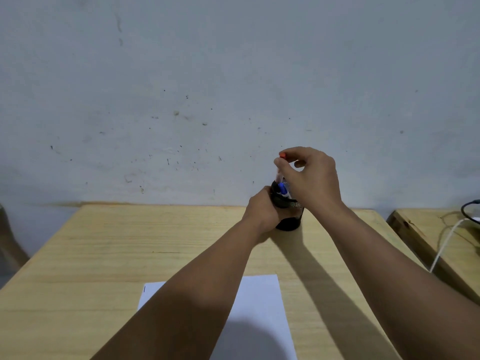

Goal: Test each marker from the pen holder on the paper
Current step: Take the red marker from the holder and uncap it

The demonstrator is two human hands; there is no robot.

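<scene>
A black mesh pen holder (290,222) stands near the far edge of the wooden table (130,242). My left hand (262,211) is wrapped around its left side. My right hand (309,175) is above the holder, fingertips pinched on a marker with an orange-red cap (281,155); the marker's lower end is still inside the holder. A blue-capped marker (283,189) sticks out of the holder beside it. A white sheet of paper (259,307) lies at the near edge, partly hidden under my left forearm, with a short dark stroke at its top left corner.
A grey stained wall rises just behind the table. A second wooden table (428,229) stands to the right with a white cable (444,245) and a dark cable on it. A narrow gap separates the two tables.
</scene>
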